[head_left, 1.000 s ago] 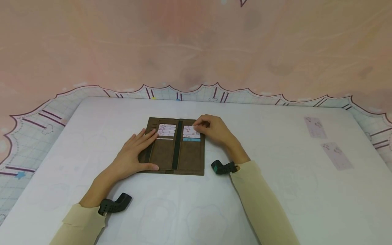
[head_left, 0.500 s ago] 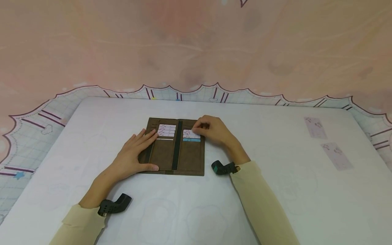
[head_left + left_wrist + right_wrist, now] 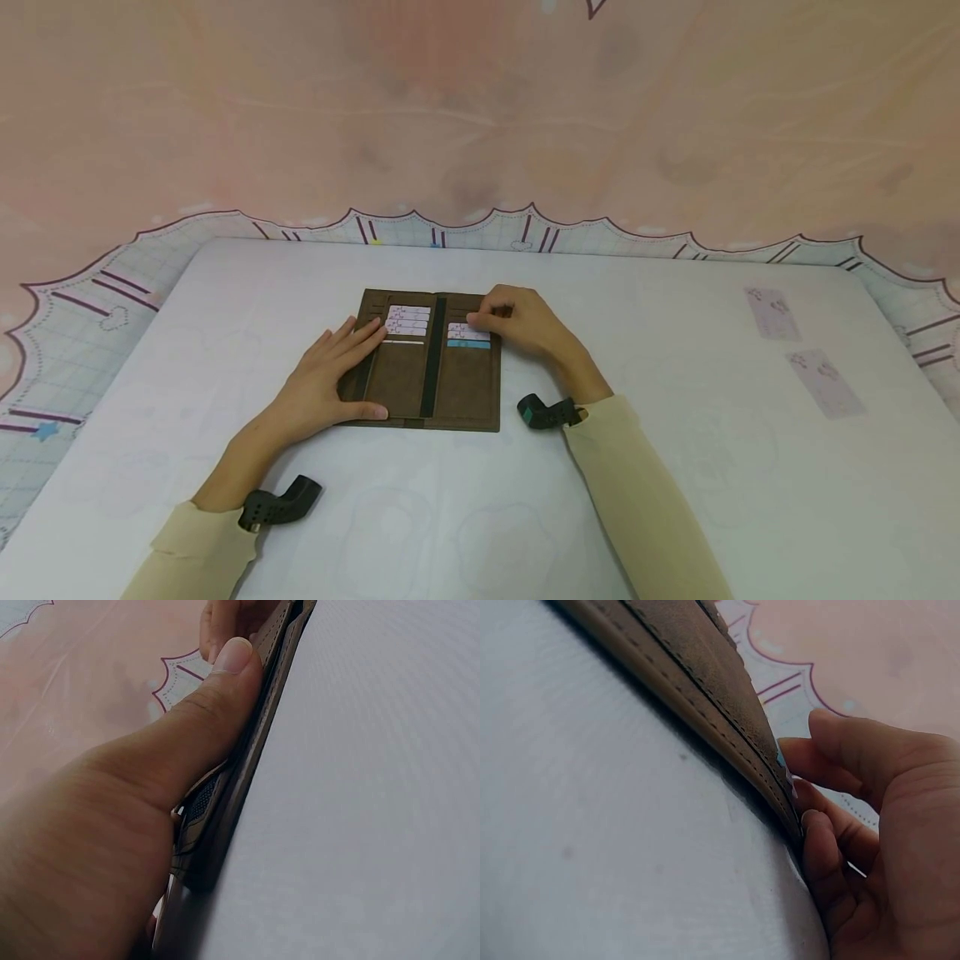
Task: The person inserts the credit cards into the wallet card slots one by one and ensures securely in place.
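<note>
A brown wallet (image 3: 468, 387) lies unfolded on the white table in the head view, pink-patterned cards (image 3: 408, 320) layered in its left-side slots. My left hand (image 3: 330, 383) rests on the wallet's left part with fingers spread; in the left wrist view its thumb (image 3: 202, 712) lies along the wallet's edge. At the right-side slots, my right hand (image 3: 528, 321) pinches the upper edge of a pink-patterned card (image 3: 459, 328) between thumb and finger. Below that card shows a blue strip (image 3: 468, 343). The right wrist view hides most of the card behind the wallet and fingers.
Two pale pink-patterned cards (image 3: 772, 313) lie apart on the right side of the white table (image 3: 637, 317). A patterned pink cloth (image 3: 480, 125) hangs or lies behind the table's far edge.
The card under my right fingers has slid down toward the wallet's lower edge, so less of it shows. My right hand has shifted slightly with it; the left has stayed in place.
</note>
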`<state>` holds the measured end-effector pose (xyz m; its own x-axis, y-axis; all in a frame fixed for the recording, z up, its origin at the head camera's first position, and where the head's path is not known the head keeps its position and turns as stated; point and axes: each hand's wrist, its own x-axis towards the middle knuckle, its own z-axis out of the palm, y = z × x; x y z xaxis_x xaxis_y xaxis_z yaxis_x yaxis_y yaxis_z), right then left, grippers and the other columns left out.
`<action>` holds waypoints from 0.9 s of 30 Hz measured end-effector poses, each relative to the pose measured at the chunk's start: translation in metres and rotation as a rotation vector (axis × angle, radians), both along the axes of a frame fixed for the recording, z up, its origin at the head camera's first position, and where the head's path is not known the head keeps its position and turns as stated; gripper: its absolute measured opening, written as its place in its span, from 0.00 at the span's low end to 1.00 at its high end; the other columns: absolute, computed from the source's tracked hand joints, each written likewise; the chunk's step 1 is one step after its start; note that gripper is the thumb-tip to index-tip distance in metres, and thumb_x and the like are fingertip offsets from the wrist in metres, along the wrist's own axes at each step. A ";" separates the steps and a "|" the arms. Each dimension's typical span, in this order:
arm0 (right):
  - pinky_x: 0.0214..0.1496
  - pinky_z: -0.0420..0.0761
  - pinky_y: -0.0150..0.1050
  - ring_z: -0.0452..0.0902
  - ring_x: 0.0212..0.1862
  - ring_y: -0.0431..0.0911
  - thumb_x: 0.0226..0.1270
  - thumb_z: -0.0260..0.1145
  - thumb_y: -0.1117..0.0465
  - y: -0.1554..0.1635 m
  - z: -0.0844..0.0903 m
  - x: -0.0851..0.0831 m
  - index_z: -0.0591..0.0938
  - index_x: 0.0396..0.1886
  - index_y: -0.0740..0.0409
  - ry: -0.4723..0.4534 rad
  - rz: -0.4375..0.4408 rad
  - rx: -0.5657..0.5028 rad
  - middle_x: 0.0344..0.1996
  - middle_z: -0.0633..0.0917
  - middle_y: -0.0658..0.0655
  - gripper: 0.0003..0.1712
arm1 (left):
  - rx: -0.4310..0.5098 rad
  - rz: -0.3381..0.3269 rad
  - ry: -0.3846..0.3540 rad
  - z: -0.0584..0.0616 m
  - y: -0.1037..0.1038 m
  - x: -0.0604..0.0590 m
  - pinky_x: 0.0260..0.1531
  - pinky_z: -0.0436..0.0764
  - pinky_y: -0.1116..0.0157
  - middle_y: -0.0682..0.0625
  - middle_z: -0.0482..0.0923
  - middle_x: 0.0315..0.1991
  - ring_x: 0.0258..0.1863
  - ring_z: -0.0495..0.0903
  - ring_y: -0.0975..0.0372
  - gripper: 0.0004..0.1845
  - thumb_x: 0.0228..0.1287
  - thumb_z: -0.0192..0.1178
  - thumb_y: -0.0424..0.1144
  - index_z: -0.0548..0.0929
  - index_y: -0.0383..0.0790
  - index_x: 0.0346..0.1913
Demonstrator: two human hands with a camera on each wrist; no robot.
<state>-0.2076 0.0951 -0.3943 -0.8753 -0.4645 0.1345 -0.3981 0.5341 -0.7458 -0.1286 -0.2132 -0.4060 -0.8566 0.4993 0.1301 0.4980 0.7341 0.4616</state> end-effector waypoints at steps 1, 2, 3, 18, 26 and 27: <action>0.39 0.72 0.38 0.71 0.35 0.43 0.65 0.66 0.51 0.000 0.000 0.000 0.82 0.23 0.49 0.000 0.002 -0.002 0.29 0.79 0.47 0.13 | 0.001 0.000 0.000 0.000 0.000 0.000 0.70 0.39 0.48 0.44 0.52 0.74 0.74 0.42 0.48 0.55 0.45 0.71 0.61 0.58 0.42 0.74; 0.39 0.72 0.38 0.71 0.35 0.43 0.65 0.66 0.51 0.000 0.000 0.000 0.81 0.23 0.49 0.000 0.003 -0.002 0.29 0.79 0.47 0.13 | 0.001 0.000 -0.001 0.000 0.000 0.000 0.70 0.39 0.48 0.44 0.52 0.74 0.74 0.42 0.48 0.55 0.45 0.71 0.61 0.58 0.42 0.74; 0.39 0.72 0.38 0.71 0.35 0.43 0.65 0.66 0.51 0.000 0.000 0.000 0.81 0.22 0.50 0.000 0.002 -0.004 0.29 0.79 0.48 0.13 | 0.001 0.000 -0.002 0.001 0.000 0.000 0.70 0.39 0.48 0.44 0.52 0.74 0.74 0.42 0.48 0.55 0.45 0.71 0.61 0.58 0.42 0.74; 0.42 0.73 0.39 0.73 0.36 0.43 0.66 0.65 0.54 -0.002 -0.003 -0.001 0.85 0.24 0.52 -0.010 -0.117 -0.045 0.30 0.82 0.48 0.12 | -0.006 0.001 -0.004 0.000 0.000 0.000 0.70 0.38 0.49 0.45 0.51 0.74 0.74 0.41 0.49 0.56 0.45 0.71 0.62 0.57 0.43 0.74; 0.41 0.74 0.38 0.74 0.35 0.43 0.66 0.65 0.55 -0.002 -0.004 -0.002 0.85 0.23 0.53 0.001 -0.131 -0.046 0.29 0.82 0.48 0.13 | -0.003 0.000 -0.005 0.001 0.000 0.001 0.70 0.39 0.49 0.44 0.51 0.74 0.74 0.41 0.48 0.56 0.45 0.71 0.61 0.57 0.43 0.74; 0.42 0.74 0.38 0.74 0.35 0.43 0.66 0.65 0.55 -0.002 -0.004 -0.002 0.85 0.22 0.53 0.003 -0.132 -0.045 0.29 0.82 0.48 0.13 | -0.003 0.000 -0.005 0.001 0.000 0.001 0.70 0.38 0.49 0.44 0.51 0.74 0.74 0.41 0.49 0.56 0.45 0.71 0.61 0.57 0.43 0.74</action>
<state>-0.2097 0.0931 -0.3985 -0.9280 -0.3389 0.1548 -0.3285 0.5482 -0.7691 -0.1279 -0.2129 -0.4049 -0.8572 0.4996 0.1247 0.4958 0.7353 0.4621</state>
